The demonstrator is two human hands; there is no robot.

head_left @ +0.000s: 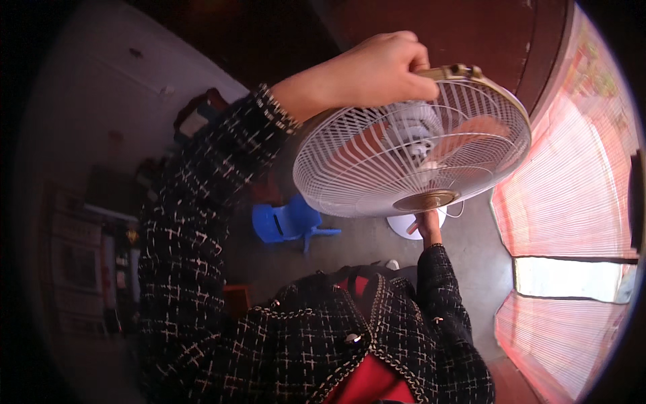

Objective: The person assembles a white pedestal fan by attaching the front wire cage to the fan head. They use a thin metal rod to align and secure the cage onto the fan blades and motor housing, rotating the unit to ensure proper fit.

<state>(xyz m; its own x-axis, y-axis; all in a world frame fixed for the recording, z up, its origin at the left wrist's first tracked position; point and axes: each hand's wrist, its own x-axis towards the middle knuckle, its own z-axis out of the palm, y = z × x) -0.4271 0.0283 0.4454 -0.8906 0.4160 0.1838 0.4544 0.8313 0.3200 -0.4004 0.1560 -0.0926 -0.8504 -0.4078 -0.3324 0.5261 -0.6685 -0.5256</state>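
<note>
An electric fan [350, 161] with a round white wire guard, reddish see-through blades [474, 131] and a gold-coloured hub disc [425, 200] is tilted in front of me. My left hand [380, 73] is closed on the guard's gold-coloured upper rim, thumb over the front wires. Below the guard's lower edge, my right hand [429, 227] reaches up close under the hub disc. Its fingers look bent, but the guard partly covers them and hides what they hold. A round white base [402, 225] shows on the floor behind that hand.
A small blue plastic chair [288, 221] stands on the grey floor [471, 259], left of the fan. Pinkish striped mesh curtain [558, 195] hangs along the right side. Dark reddish-brown wood panels [464, 34] rise beyond the fan. A pale wall [121, 81] is at the left.
</note>
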